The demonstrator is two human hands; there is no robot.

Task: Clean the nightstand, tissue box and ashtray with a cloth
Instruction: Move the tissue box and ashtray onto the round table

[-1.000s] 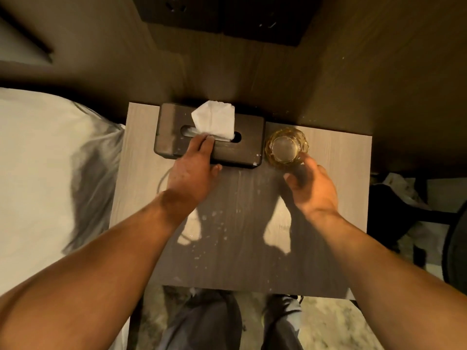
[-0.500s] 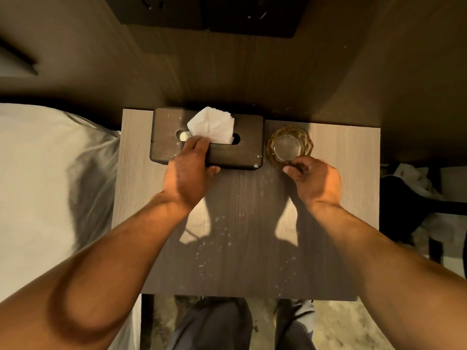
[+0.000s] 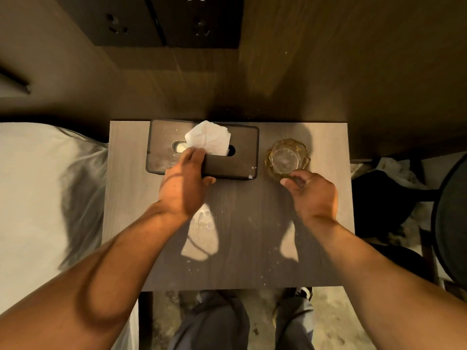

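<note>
Tissue box (image 3: 227,147): dark, lies at the far left of the desk (image 3: 328,210), a white tissue (image 3: 208,141) sticking up from its slot.
Left hand (image 3: 183,188): grasps the near edge of the tissue box, fingers over the top by the slot, thumb against the near side wall.
Ashtray (image 3: 286,159): amber glass, stands just right of the tissue box, apart from it.
Right hand (image 3: 312,193): at the near rim of the ashtray, fingers curled round it, thumb tip at the rim.
Desk: pale wood grain, white specks scattered over the near middle, between the two forearms.
Bed (image 3: 38,198): white bedding along the left edge of the desk.
</note>
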